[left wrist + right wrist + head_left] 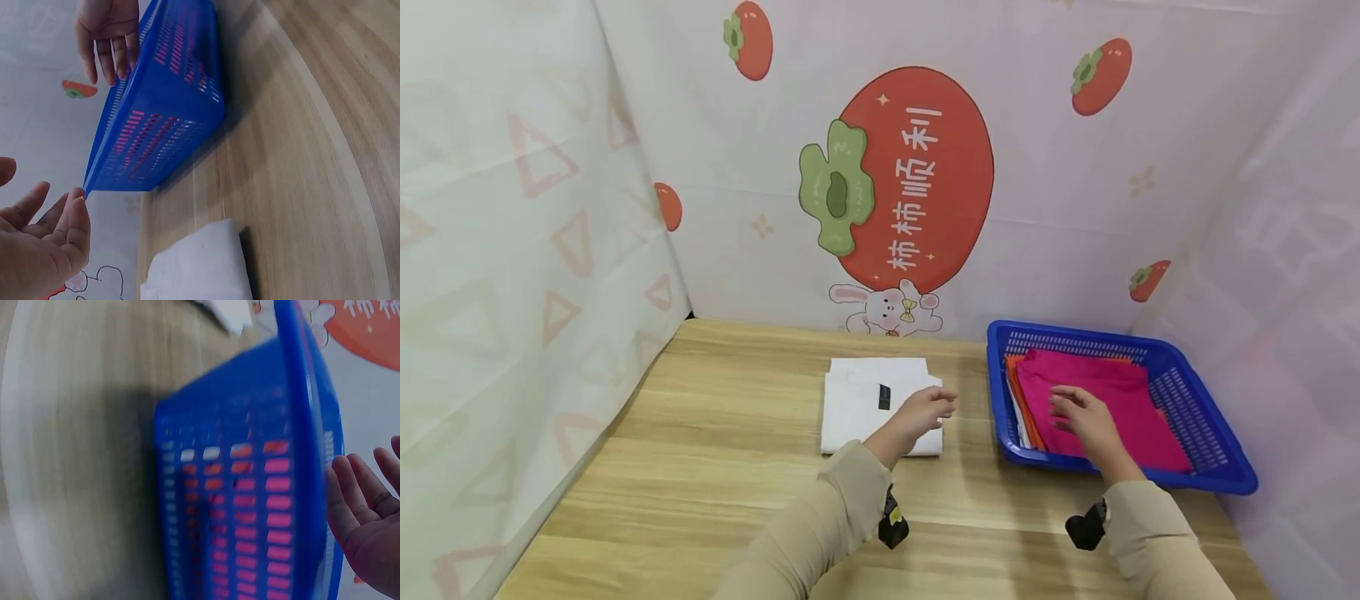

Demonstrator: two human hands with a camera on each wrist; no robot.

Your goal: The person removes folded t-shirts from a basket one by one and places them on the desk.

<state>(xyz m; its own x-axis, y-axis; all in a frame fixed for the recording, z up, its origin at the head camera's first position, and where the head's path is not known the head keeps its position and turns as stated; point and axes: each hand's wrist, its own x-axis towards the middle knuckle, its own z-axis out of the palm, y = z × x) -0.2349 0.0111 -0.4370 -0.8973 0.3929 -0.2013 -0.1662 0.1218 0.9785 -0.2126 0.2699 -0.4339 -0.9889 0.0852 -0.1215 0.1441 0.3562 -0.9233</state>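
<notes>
A folded white garment [857, 417] with a small black label lies on the wooden table. My left hand [917, 417] hovers over its right side, fingers loosely bent with nothing in them. To the right stands a blue plastic basket [1206, 417] with slotted walls. Inside it lies a folded magenta cloth [1120, 400], with orange cloth [1028, 408] and white cloth [1019, 423] showing beneath along the left. Over the basket my right hand [1086, 421] is held with relaxed, empty fingers. In the right wrist view, its fingers [359, 487] appear just past the basket rim.
Printed fabric sheets with persimmon pictures form the back wall [1037, 208] and the side walls. The wooden table [722, 467] runs up to them. The basket sits close to the right-hand sheet [1292, 333]. A dark camera is strapped at each wrist.
</notes>
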